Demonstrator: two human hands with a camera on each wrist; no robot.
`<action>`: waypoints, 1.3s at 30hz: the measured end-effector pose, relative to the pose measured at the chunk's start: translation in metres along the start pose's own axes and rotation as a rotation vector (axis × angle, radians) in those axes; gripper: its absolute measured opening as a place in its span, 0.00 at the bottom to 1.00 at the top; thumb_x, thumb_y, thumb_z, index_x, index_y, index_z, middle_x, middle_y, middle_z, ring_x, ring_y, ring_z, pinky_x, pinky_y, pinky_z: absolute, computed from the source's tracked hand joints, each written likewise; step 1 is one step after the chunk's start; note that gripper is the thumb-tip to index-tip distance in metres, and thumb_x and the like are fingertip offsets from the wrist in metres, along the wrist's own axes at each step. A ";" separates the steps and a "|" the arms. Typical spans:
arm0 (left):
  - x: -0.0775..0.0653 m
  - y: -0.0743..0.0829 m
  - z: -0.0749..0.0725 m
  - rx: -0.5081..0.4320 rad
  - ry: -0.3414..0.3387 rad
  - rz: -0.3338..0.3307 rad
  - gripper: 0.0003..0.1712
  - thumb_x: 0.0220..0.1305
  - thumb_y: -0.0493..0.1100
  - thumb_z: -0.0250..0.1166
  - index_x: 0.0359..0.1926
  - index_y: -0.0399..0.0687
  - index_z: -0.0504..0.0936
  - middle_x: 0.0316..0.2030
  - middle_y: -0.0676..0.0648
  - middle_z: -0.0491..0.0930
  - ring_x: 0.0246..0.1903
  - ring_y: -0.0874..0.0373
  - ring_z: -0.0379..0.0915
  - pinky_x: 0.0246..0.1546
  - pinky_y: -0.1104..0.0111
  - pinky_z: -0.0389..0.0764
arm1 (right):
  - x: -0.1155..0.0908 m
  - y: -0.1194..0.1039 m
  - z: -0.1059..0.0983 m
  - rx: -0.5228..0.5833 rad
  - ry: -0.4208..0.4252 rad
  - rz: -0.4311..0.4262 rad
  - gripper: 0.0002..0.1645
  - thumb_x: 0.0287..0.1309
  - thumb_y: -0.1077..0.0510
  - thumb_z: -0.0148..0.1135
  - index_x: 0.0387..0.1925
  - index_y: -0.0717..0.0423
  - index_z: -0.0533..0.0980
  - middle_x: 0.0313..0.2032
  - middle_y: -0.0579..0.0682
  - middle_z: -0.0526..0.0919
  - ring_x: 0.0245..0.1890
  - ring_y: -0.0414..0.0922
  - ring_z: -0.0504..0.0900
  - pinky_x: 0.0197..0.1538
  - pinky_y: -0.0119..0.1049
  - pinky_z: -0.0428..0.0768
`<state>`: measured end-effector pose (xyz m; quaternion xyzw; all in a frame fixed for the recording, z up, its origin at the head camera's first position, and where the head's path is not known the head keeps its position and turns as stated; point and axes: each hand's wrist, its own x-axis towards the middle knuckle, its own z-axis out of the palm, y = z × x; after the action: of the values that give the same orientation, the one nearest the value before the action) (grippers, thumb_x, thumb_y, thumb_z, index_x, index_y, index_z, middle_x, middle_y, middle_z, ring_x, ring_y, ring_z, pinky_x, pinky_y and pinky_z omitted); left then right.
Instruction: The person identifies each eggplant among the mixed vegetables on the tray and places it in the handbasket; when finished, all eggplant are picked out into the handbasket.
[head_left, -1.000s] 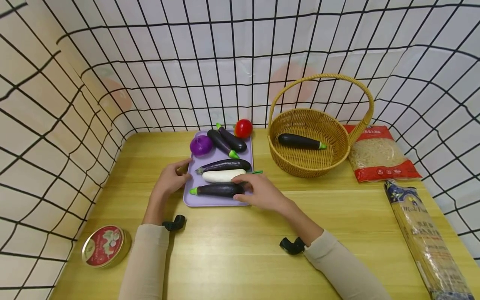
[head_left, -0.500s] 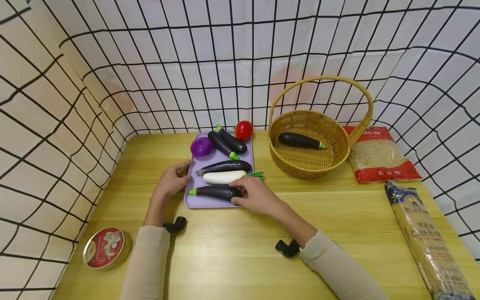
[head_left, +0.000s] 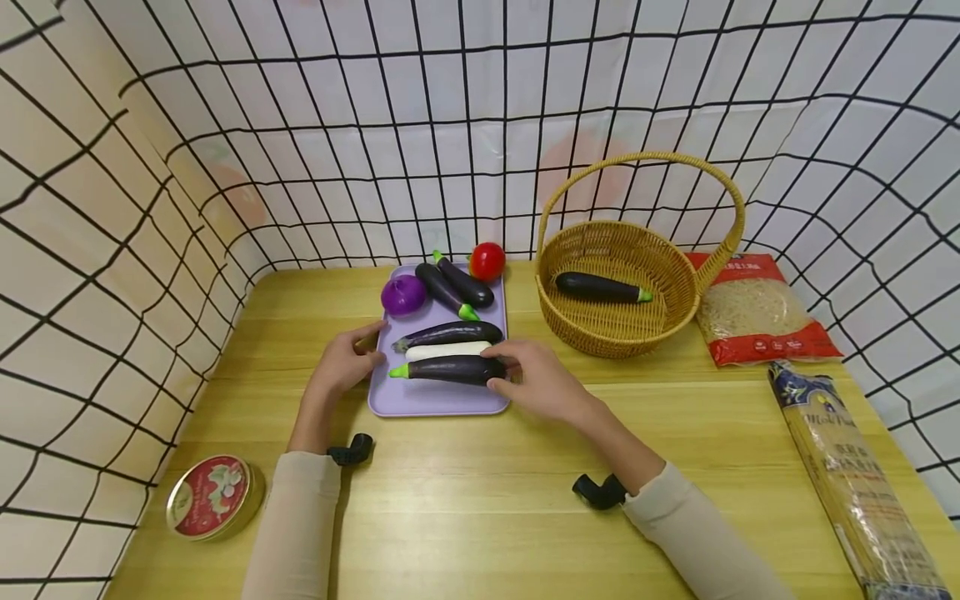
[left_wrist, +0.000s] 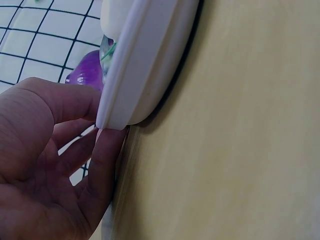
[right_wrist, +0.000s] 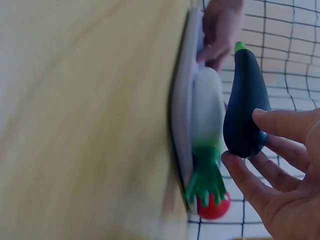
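My right hand (head_left: pixel 542 379) pinches an eggplant (head_left: pixel 450 369) by its thick end, its green stem pointing left. The right wrist view shows this eggplant raised off the lilac tray (head_left: pixel 438 408), thumb on one side and fingers on the other. Partly behind it on the tray lies a white radish (right_wrist: pixel 207 107) with green leaves. My left hand (head_left: pixel 343 362) grips the tray's left edge; in the left wrist view the thumb is at the rim and a finger under it. Farther back on the tray are another eggplant (head_left: pixel 450 333), two smaller eggplants (head_left: pixel 465 283), and a purple onion (head_left: pixel 403 296).
A wicker basket (head_left: pixel 558 325) with a tall handle stands right of the tray, one eggplant (head_left: pixel 600 287) inside. A tomato (head_left: pixel 487 262) is at the tray's back corner. Right are a red bag (head_left: pixel 765 308) and a long noodle packet (head_left: pixel 855 483); a round tin (head_left: pixel 213 497) sits front left.
My right hand has lifted the eggplant from the tray's front and shifted it slightly right, so it now overlaps the white radish. The left hand has stayed at the tray's edge.
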<state>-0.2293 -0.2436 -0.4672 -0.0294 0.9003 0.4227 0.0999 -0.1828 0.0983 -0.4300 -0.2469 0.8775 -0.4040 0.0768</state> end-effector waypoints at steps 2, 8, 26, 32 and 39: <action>0.000 0.000 0.000 -0.002 -0.001 0.000 0.36 0.67 0.41 0.64 0.76 0.58 0.70 0.63 0.36 0.74 0.47 0.47 0.74 0.38 0.69 0.80 | -0.003 0.001 -0.008 0.019 0.015 0.003 0.26 0.63 0.59 0.70 0.63 0.56 0.79 0.62 0.57 0.80 0.53 0.52 0.84 0.58 0.45 0.84; 0.000 0.001 0.000 -0.005 -0.004 -0.006 0.36 0.67 0.41 0.64 0.76 0.59 0.70 0.64 0.35 0.74 0.47 0.46 0.74 0.39 0.69 0.80 | -0.013 0.006 -0.035 0.006 0.118 -0.017 0.24 0.62 0.62 0.70 0.60 0.58 0.80 0.59 0.58 0.83 0.51 0.54 0.85 0.56 0.49 0.85; 0.001 0.000 0.000 -0.014 -0.006 -0.008 0.37 0.66 0.40 0.65 0.75 0.60 0.70 0.55 0.36 0.76 0.38 0.51 0.73 0.34 0.70 0.78 | -0.048 0.046 -0.123 -0.079 0.263 0.111 0.25 0.67 0.56 0.67 0.64 0.53 0.77 0.59 0.65 0.80 0.56 0.63 0.83 0.60 0.59 0.80; 0.000 0.001 -0.001 -0.026 -0.014 -0.006 0.37 0.67 0.41 0.65 0.76 0.60 0.69 0.62 0.37 0.73 0.41 0.50 0.73 0.36 0.71 0.79 | -0.053 0.062 -0.150 -0.120 0.279 0.192 0.27 0.70 0.53 0.65 0.67 0.53 0.75 0.62 0.69 0.77 0.58 0.68 0.81 0.56 0.63 0.80; -0.001 0.001 0.000 -0.018 -0.011 -0.008 0.37 0.67 0.41 0.65 0.76 0.60 0.69 0.64 0.36 0.73 0.44 0.49 0.74 0.37 0.71 0.80 | -0.043 0.085 -0.158 -0.198 0.245 0.267 0.26 0.70 0.56 0.63 0.66 0.57 0.73 0.60 0.70 0.78 0.56 0.66 0.82 0.54 0.61 0.81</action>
<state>-0.2289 -0.2428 -0.4661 -0.0315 0.8958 0.4305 0.1063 -0.2301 0.2727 -0.3918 -0.0837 0.9407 -0.3288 -0.0025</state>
